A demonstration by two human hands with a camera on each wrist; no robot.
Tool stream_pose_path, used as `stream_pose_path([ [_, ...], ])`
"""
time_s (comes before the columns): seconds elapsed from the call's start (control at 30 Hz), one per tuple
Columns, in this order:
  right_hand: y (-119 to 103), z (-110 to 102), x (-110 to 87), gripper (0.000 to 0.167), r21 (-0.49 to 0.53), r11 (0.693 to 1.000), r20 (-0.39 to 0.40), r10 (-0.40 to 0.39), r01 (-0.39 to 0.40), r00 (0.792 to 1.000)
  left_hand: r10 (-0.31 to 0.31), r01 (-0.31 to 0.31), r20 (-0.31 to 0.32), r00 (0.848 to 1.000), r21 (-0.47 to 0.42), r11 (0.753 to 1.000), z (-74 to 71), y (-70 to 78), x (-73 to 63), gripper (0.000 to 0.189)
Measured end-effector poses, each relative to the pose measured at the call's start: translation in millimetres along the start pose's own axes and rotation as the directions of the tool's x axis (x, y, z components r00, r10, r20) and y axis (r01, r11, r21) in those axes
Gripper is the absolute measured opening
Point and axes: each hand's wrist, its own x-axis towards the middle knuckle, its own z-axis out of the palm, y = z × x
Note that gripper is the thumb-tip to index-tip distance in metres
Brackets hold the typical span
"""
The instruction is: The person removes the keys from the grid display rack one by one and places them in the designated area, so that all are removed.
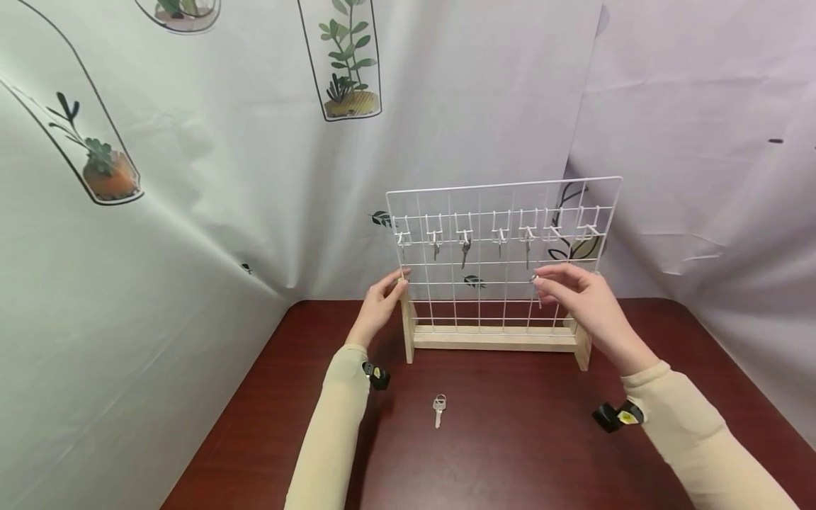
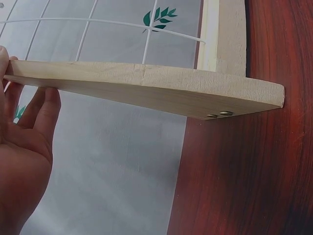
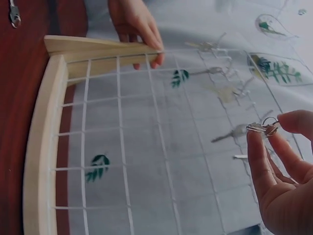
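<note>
A white wire grid rack [image 1: 479, 283] in a wooden stand is upright on the table, with a row of hooks across its upper part. My left hand [image 1: 379, 306] grips the top of the left wooden post [image 2: 146, 81], thumb on one side and fingers on the other. In front of the grid's right half, my right hand [image 1: 583, 297] pinches a key [image 3: 263, 128] by its ring end, between thumb and fingertips. Several keys, among them a dark-headed key [image 1: 466, 249], hang from the hooks. One loose silver key [image 1: 439, 409] with a ring lies on the table before the rack.
The dark red wooden table [image 1: 510, 439] ends just behind the rack at a pale cloth backdrop [image 1: 478, 127] printed with plants. A black wrist camera [image 1: 376, 376] is strapped to the left sleeve, another wrist camera [image 1: 617, 416] to the right.
</note>
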Motion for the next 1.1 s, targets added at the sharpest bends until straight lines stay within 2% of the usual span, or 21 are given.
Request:
stream_pose_path([
  [0.13, 6, 11, -1.7, 0.038, -0.036, 0.999, 0.059, 0.04, -0.038, 0.997, -0.008, 0.008, 0.008, 1.0, -0.016, 1.0, 0.2, -0.2, 1.1, 0.044],
  [0.43, 31, 45, -7.5, 0.042, 0.03, 0.992, 0.19, 0.118, -0.126, 0.975, -0.026, 0.027, 0.013, 1.0, -0.055, 0.998, -0.9, -0.5, -1.9, 0.042],
  [0.47, 35, 49, -8.8, 0.041, 0.038, 0.99, 0.2, 0.125, -0.135, 0.972, -0.026, 0.027, 0.014, 1.0, -0.049, 0.998, -1.0, 5.4, -3.8, 0.04],
  [0.6, 53, 62, -13.6, 0.04, 0.092, 0.977, 0.228, 0.167, -0.192, 0.959, -0.019, 0.02, 0.008, 1.0, -0.042, 0.999, 0.6, 7.2, -3.8, 0.038],
  [0.77, 70, 77, -20.8, 0.04, 0.138, 0.955, 0.272, 0.219, -0.263, 0.937, -0.023, 0.023, -0.002, 1.0, -0.044, 0.999, 3.2, -0.9, -1.7, 0.041],
  [0.93, 80, 90, -27.3, 0.04, 0.115, 0.961, 0.307, 0.205, -0.251, 0.929, -0.038, 0.038, 0.005, 0.999, -0.044, 0.998, 3.6, 1.2, -1.5, 0.042],
  [1.1, 91, 103, -35.4, 0.041, 0.074, 0.973, 0.347, 0.181, -0.22, 0.92, -0.031, 0.032, 0.024, 0.999, -0.022, 0.999, 0.4, 23.4, -6.4, 0.04],
])
